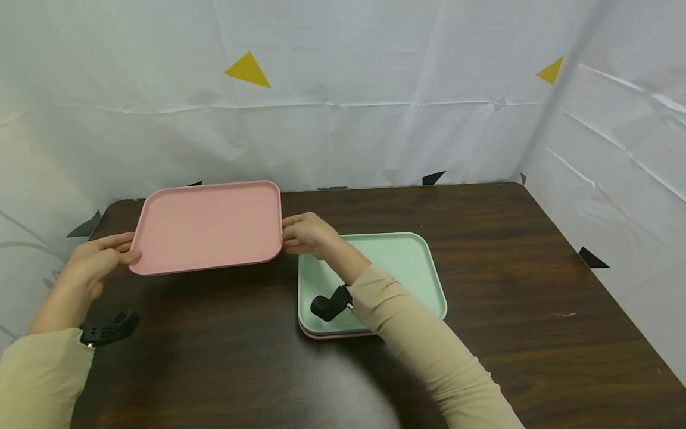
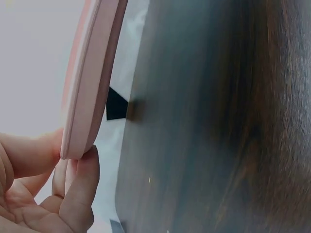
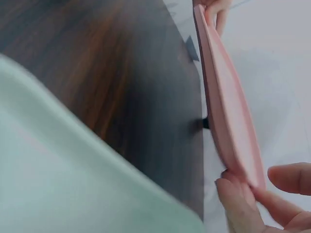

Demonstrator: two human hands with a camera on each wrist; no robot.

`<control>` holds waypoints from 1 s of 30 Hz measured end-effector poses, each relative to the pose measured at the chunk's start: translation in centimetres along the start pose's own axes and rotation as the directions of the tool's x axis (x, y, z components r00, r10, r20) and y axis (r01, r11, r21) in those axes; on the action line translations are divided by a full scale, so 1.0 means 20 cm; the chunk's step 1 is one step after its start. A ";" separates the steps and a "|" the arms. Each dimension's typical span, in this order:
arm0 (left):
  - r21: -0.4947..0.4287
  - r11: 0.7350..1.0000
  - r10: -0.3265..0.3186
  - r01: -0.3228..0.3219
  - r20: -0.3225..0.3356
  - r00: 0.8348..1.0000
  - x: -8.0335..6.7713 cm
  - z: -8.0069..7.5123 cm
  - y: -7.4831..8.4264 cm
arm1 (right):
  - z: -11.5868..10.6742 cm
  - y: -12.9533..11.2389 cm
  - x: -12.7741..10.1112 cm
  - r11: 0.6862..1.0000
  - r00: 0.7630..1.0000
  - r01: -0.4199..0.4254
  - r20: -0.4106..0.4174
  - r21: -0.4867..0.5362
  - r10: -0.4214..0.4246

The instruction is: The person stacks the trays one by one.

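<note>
A pink tray [image 1: 209,226] hangs above the dark wooden table [image 1: 509,268], tilted toward me and held at both short edges. My left hand [image 1: 102,259] pinches its left edge, thumb on top and fingers beneath; the left wrist view shows the rim [image 2: 92,82] between thumb and fingers [image 2: 80,189]. My right hand [image 1: 305,233] grips the right edge, and the right wrist view shows the pink tray [image 3: 228,107] edge-on between its fingertips [image 3: 238,204]. A mint green tray [image 1: 407,262] lies on the table under my right forearm, stacked on another pink tray [image 1: 332,335].
White sheeting walls close in the table at the back and right, with yellow triangles [image 1: 248,70] and black markers [image 1: 592,258] on them. Bare tabletop stretches to the right and front. A black wrist camera mount [image 1: 329,305] hangs over the green tray.
</note>
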State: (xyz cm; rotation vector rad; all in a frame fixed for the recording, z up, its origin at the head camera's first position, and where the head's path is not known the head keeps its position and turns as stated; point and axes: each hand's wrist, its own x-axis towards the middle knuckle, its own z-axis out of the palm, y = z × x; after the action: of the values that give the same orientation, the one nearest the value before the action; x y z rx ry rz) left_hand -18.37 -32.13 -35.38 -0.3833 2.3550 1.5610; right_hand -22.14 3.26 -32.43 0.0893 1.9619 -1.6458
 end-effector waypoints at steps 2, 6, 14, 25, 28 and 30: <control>0.008 1.000 0.013 -0.013 -0.001 1.000 0.00 0.02 0.01 | -0.03 0.00 -0.01 1.000 1.000 0.016 -0.014 -0.011 -0.017; -0.021 1.000 0.021 -0.021 -0.019 1.000 -0.01 0.08 0.05 | -0.09 0.02 -0.01 0.999 0.997 0.053 -0.053 0.003 -0.053; -0.044 0.999 0.030 -0.030 0.006 1.000 -0.03 0.19 0.11 | -0.20 0.04 -0.04 0.996 0.988 0.088 -0.130 0.028 -0.084; -0.010 0.993 0.116 -0.116 0.082 0.990 -0.03 0.33 0.18 | -0.36 0.06 -0.11 0.996 0.987 0.083 -0.135 -0.027 -0.085; -0.034 0.992 0.126 -0.123 0.093 0.988 -0.04 0.37 0.19 | -0.41 0.07 -0.13 0.996 0.988 0.081 -0.130 -0.035 -0.085; -0.036 0.992 0.121 -0.119 0.095 0.988 -0.04 0.39 0.20 | -0.44 0.07 -0.15 0.996 0.988 0.080 -0.132 -0.039 -0.084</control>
State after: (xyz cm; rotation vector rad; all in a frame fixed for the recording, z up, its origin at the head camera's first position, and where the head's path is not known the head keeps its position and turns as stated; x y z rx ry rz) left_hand -18.43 -23.33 -34.57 -0.1703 2.3208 1.6310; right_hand -22.35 12.65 -31.64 0.1102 2.1187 -1.6971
